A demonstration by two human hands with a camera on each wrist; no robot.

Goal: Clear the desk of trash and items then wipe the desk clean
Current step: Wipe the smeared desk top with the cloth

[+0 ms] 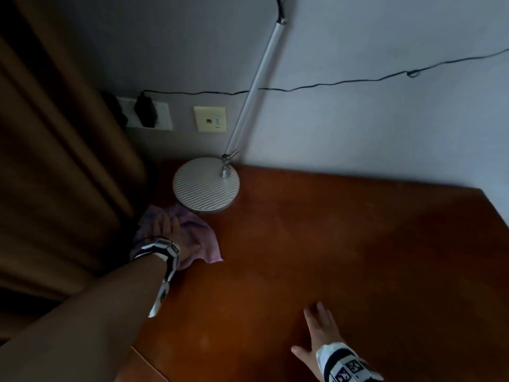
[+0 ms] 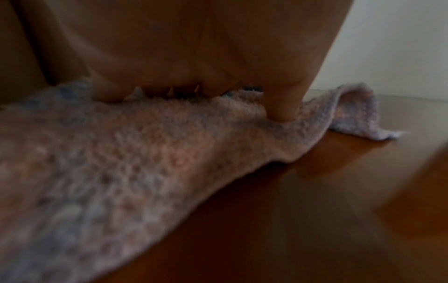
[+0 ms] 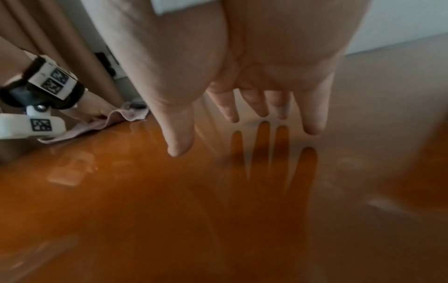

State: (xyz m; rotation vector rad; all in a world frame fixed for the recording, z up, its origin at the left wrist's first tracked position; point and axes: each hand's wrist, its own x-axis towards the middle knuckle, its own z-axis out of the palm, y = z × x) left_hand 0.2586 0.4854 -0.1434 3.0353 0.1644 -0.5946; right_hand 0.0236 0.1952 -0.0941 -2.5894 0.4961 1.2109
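Head view: left hand [image 1: 170, 232] presses fuzzy cloth [image 1: 192, 230] onto glossy desk [image 1: 344, 244].

Both forearms are bare, no sleeves; behind the left hand [image 1: 172, 230] sits a black strap [image 3: 14, 93] carrying white blocks printed with black square markers; the right hand [image 1: 321, 330] has a similar white marker band [image 1: 347, 366] behind it.

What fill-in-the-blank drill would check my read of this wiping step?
1. The left hand presses the ____ onto the desk.
2. The round base near the cloth belongs to a ____.
3. The right hand has its fingers ____, holding nothing.

Missing words: cloth; lamp; straight
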